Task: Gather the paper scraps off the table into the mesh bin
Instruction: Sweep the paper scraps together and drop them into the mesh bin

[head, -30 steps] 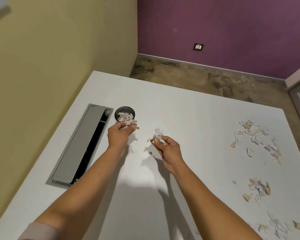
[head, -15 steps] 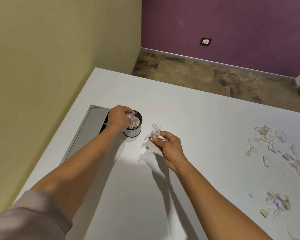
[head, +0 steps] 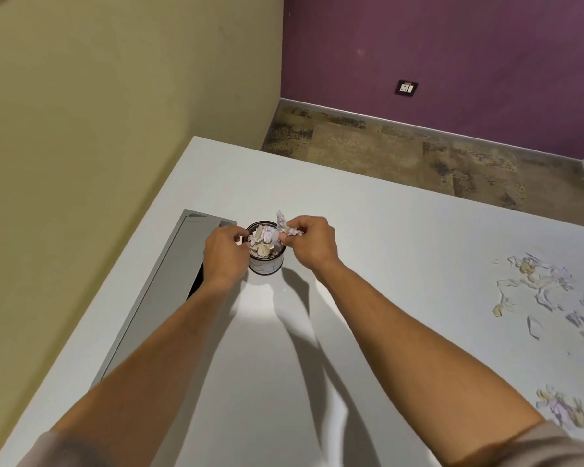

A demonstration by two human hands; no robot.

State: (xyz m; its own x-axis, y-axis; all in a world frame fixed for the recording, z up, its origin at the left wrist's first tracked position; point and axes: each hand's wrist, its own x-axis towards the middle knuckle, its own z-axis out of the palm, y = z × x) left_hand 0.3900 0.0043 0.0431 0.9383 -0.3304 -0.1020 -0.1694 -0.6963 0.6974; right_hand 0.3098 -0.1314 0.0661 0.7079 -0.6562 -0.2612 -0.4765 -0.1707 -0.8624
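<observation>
Right hand point(head: 312, 244), scraps point(head: 288, 227), apparently over bin point(head: 266, 264)

A: Both arms reach forward, forearms bare, sleeves at the elbows. Left hand point(head: 224, 251)?
B: Back up, fingers curled, fingertips at the bin point(head: 266, 261) rim; whether it holds anything is hidden.
A: Right hand point(head: 312, 244)?
B: Just beside it, fingers curled, pinching scraps point(head: 286, 227) over the bin.

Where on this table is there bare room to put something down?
The white table is bare beyond the mesh bin toward its far edge, and in the near middle between the forearms. It is crowded at the right edge, where paper scraps lie, and at the bin, where both hands meet.
</observation>
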